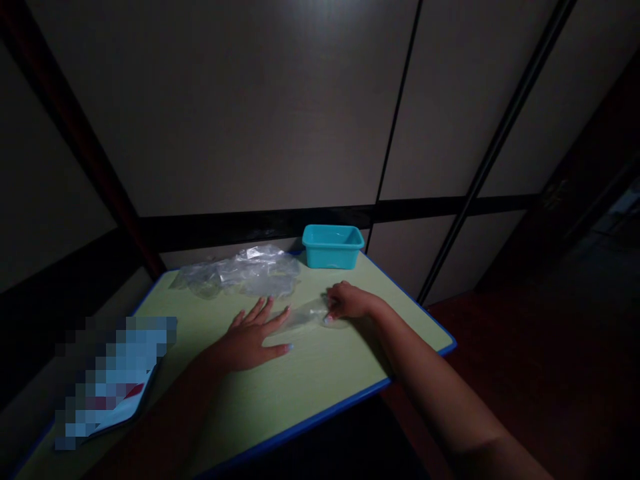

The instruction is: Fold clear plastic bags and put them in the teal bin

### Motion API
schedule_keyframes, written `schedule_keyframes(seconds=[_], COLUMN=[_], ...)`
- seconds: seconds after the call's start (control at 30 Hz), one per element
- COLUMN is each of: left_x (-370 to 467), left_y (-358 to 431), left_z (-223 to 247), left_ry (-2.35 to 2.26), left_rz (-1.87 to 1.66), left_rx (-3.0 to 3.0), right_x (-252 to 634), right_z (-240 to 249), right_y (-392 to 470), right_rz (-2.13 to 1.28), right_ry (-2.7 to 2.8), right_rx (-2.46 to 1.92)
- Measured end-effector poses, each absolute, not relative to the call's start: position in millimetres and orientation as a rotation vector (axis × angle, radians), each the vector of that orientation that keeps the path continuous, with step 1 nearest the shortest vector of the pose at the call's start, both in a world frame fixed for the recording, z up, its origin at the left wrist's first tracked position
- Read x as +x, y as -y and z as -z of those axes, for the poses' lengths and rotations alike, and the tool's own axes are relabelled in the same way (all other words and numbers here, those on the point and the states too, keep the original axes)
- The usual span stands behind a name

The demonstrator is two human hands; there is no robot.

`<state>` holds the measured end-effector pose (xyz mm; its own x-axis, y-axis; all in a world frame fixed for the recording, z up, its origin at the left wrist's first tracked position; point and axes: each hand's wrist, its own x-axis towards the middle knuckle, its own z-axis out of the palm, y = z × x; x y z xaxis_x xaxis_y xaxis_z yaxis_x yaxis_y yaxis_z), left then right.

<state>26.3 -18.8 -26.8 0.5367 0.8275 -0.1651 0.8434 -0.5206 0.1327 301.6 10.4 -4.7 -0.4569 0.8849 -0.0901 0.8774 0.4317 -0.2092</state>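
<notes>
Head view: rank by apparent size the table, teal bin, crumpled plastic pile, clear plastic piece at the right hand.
1. Table
2. Crumpled plastic pile
3. Teal bin and clear plastic piece: unsure, right hand partly covers the piece.

A thin, clear plastic bag (301, 316) lies in a narrow, lightly creased strip across the pale green desk (300, 387), its surface see-through, a pale glint near its partly hidden right end.

Left hand (250, 339) spread, right hand (346, 301) pinching
Palm down, the left fans its fingers, thumb toward the right, which sits slightly farther forward, fingers bent, thumb angled back toward the left.
</notes>
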Motion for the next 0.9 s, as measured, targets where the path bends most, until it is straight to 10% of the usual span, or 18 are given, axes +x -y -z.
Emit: schedule_keyframes(seconds=[0.9], left_x=[29.3], left_y=[23.5], left_z=[21.2], left_ry=[-1.445], left_rz=[0.186], left_rx=[2.581], right_x=[301.2], right_z=[2.4], right_y=[-9.8], right_rz=[-0.265], right_ry=[2.421], right_rx=[-1.833])
